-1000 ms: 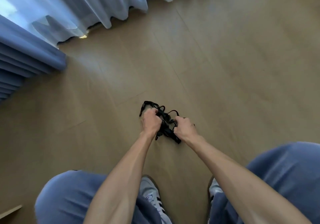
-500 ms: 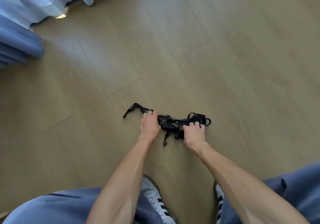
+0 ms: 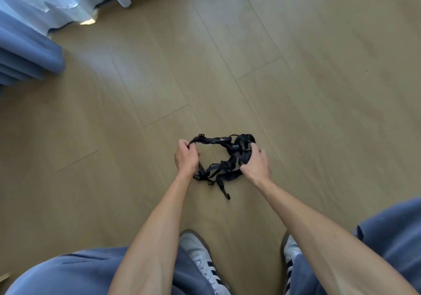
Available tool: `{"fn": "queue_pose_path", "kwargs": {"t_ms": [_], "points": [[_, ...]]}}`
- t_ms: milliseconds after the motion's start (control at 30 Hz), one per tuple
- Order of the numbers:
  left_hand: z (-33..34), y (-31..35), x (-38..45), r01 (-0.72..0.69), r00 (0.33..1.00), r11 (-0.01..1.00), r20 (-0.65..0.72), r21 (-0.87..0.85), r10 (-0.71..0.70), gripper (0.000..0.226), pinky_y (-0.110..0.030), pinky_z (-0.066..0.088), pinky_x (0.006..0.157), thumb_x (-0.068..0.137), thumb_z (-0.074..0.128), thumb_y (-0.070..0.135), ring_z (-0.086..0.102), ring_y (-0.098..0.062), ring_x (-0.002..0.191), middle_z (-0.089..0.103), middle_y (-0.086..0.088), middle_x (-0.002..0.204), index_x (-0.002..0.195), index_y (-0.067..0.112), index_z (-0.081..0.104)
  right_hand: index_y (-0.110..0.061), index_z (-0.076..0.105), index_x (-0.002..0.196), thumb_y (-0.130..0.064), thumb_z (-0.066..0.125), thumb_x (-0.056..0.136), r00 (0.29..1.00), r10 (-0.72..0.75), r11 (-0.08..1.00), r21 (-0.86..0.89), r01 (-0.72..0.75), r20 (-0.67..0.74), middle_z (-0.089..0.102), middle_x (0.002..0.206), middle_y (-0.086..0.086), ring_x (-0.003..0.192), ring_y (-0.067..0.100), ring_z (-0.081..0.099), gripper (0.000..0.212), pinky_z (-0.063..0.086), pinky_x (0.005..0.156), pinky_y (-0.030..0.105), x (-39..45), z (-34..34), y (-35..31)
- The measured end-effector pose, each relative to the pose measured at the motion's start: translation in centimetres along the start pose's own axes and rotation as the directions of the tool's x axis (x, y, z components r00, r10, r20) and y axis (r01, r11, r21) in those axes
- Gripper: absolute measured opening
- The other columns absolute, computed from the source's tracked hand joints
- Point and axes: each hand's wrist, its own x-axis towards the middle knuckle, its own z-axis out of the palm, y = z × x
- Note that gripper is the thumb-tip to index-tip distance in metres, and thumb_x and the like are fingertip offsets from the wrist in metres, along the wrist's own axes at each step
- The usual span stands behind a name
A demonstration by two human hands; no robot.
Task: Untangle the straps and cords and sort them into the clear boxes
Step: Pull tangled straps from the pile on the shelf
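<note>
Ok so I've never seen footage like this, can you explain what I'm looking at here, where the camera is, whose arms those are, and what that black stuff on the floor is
There is no machine here. The camera sits on a person's head and looks forward and down, so the two bare arms reaching in from the bottom are the wearer's own. Below them you see blue trousers and pale shoes with dark stripes.

The surface is a light wooden floor, with blue curtains at the upper left.

The black stuff is a tangle of straps with small plastic buckles, lying on the floor. The left hand pinches one strap end at the tangle's left. The right hand grips the bunched part on the right. No clear boxes appear in this picture.
</note>
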Motion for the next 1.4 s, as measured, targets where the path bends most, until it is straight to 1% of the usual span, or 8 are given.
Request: {"fn": "queue_pose_path", "kwargs": {"t_ms": [133, 300, 500, 633, 767, 1100, 1333, 1400], "points": [[-1.0, 2.0, 0.7, 0.026, 0.999, 0.975, 0.036, -0.220, -0.018, 0.010, -0.034, 0.047, 0.057, 0.089, 0.057, 0.019, 0.056, -0.018, 0.053, 0.064, -0.007, 0.072, 0.094, 0.012, 0.052, -0.008, 0.050, 0.130, -0.026, 0.070, 0.087, 0.951, 0.308, 0.932, 0.194, -0.306, 0.020, 0.058, 0.128, 0.012, 0.108, 0.029, 0.057, 0.051, 0.048, 0.090, 0.040, -0.2, 1.7, 0.0], [-1.2, 2.5, 0.2, 0.009, 0.993, 0.974, 0.119, -0.226, 0.018, 0.012, -0.032, 0.049, 0.059, 0.085, 0.059, 0.013, 0.055, -0.020, 0.055, 0.062, -0.006, 0.064, 0.091, 0.007, 0.068, -0.012, 0.044, 0.144, -0.033, 0.079, 0.082, 0.954, 0.266, 0.884, 0.360, -0.299, 0.137, 0.054, 0.139, 0.011, 0.128, 0.031, 0.052, 0.075, 0.043, 0.103, 0.042, 0.0, 3.9, -1.5], [-2.4, 3.1, 0.0, -0.036, 0.994, 0.961, 0.087, -0.273, 0.062, 0.008, -0.029, 0.048, 0.055, 0.087, 0.056, 0.009, 0.055, -0.021, 0.056, 0.059, -0.008, 0.063, 0.087, 0.007, 0.064, -0.015, 0.071, 0.098, -0.020, 0.075, 0.082, 0.950, 0.238, 0.809, 0.500, -0.309, 0.202, 0.070, 0.107, 0.000, 0.103, 0.019, 0.061, 0.017, 0.047, 0.086, 0.032, 1.2, 4.1, -2.7], [-2.9, 4.8, -0.1, -0.004, 0.998, 0.957, -0.064, -0.289, -0.015, 0.003, -0.016, 0.043, 0.043, 0.085, 0.055, 0.007, 0.053, -0.010, 0.047, 0.059, -0.005, 0.064, 0.084, 0.010, 0.056, -0.008, 0.062, 0.110, -0.004, 0.067, 0.083, 0.939, 0.222, 0.622, 0.704, -0.343, 0.261, 0.071, 0.105, 0.010, 0.100, 0.022, 0.069, 0.028, 0.058, 0.089, 0.037, 0.8, 2.2, -3.5], [-4.6, 7.9, -1.4, -0.018, 0.994, 0.970, -0.109, -0.241, -0.009, 0.008, -0.028, 0.046, 0.058, 0.079, 0.060, 0.013, 0.054, -0.017, 0.063, 0.069, -0.013, 0.083, 0.082, 0.015, 0.054, -0.010, 0.060, 0.126, -0.008, 0.072, 0.080, 0.980, 0.080, 0.812, 0.558, -0.170, 0.182, 0.067, 0.106, 0.004, 0.093, 0.018, 0.068, 0.048, 0.055, 0.096, 0.039, -1.0, -1.5, -5.7], [-20.6, 21.2, -16.7, -0.023, 0.982, 0.992, -0.188, -0.122, 0.000, 0.010, -0.028, 0.045, 0.064, 0.074, 0.071, 0.023, 0.063, -0.021, 0.072, 0.070, 0.004, 0.076, 0.081, 0.017, 0.066, -0.015, 0.070, 0.089, -0.013, 0.071, 0.073, 0.997, -0.063, 0.910, 0.408, 0.074, -0.041, 0.070, 0.083, -0.004, 0.082, 0.017, 0.064, 0.016, 0.051, 0.072, 0.028, -19.6, -20.0, -19.2], [-36.4, 31.0, -29.4, 0.005, 0.999, 0.998, -0.053, -0.062, -0.008, 0.042, -0.031, 0.048, 0.093, 0.088, 0.050, 0.005, 0.063, -0.030, 0.112, 0.068, -0.006, 0.123, 0.128, 0.012, 0.058, -0.016, 0.050, 0.069, 0.000, 0.061, 0.068, 0.976, -0.195, 0.942, 0.298, 0.158, 0.098, 0.057, 0.067, -0.002, 0.065, 0.021, 0.056, 0.019, 0.041, 0.053, 0.029, -37.1, -32.3, -29.7], [-40.8, 32.8, -32.5, 0.133, 0.991, 0.987, 0.010, -0.085, -0.133, 0.040, -0.036, 0.052, 0.093, 0.086, 0.045, 0.009, 0.066, -0.033, 0.104, 0.072, -0.007, 0.109, 0.122, 0.011, 0.062, -0.016, 0.047, 0.065, -0.001, 0.056, 0.070, 0.983, -0.106, 0.959, 0.278, 0.061, 0.152, 0.052, 0.060, -0.002, 0.059, 0.021, 0.048, 0.018, 0.031, 0.049, 0.026, -41.5, -35.1, -32.8]]}}
